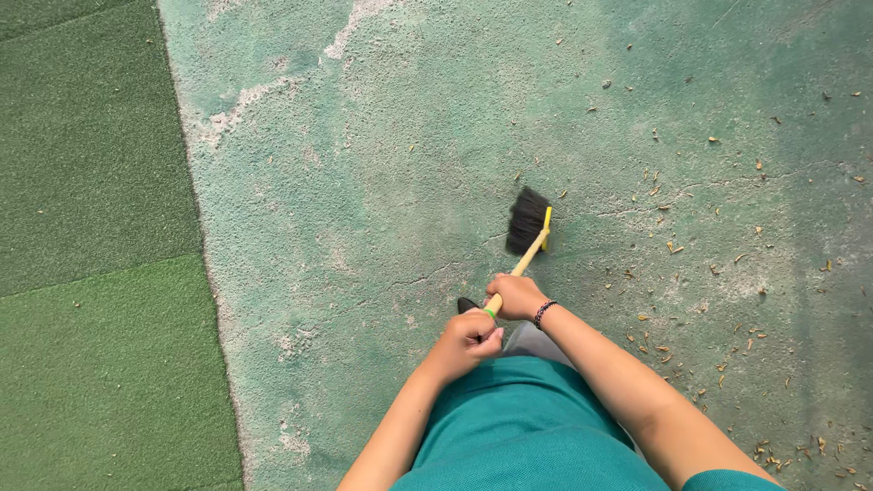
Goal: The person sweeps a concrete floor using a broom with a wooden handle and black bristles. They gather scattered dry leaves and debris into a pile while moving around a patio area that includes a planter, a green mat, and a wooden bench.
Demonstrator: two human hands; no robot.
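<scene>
Left hand (pixel 470 338) clenched on the handle top, right hand (pixel 516 295) wrapped lower down w/ broom (pixel 526 223) bristles on the worn green concrete floor (pixel 382 182): probably best short low strokes, herding dry leaf bits (pixel 673 245) w/o flicking.

My right hand (pixel 515 296) grips the broom (pixel 527 223) ahead of my left hand (pixel 469 338); its bristles rest on the floor (pixel 382 182) before me. Turf (pixel 91 273) lies left, scattered debris (pixel 727 300) right.
</scene>
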